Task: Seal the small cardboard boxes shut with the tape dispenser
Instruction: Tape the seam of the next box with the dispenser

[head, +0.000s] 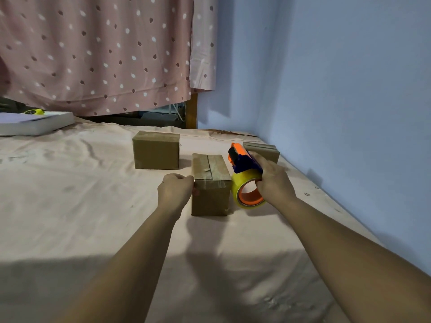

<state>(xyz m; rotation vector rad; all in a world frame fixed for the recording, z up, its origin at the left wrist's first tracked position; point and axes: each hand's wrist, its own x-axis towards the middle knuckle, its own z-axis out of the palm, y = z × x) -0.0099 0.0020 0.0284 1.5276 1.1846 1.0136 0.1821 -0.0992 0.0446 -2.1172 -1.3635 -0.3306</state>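
While your left hand (176,187) steadies the near box (211,185), fingers curled against its upper left edge, your right hand (274,180) is wrapped round the handle of the tape dispenser (243,163). The dispenser sits just beside the box's right side, with its tape roll (248,193) low over the bed sheet (93,206). Whether the roll touches the cardboard cannot be told.

Clear tape lies along the top seam of the near box and folds over the front edge. It looks wrinkled near the middle of the seam. Judged stage: the strip on this box is laid and finishing is due.

Method note: brace the box firmly with the left hand so it cannot slide on the soft sheet. Pull the tape taut before cutting, then rub the strip flat from the seam outward — the wrinkle first, then the folded end.

The far-left box (156,150) stands well apart behind. A third box (265,151) is partly hidden behind the dispenser — its seal state cannot be told.

Writing: none legible on the boxes, dispenser or roll. Small dark marks on the sheet near the wall (349,89) are too small to read.
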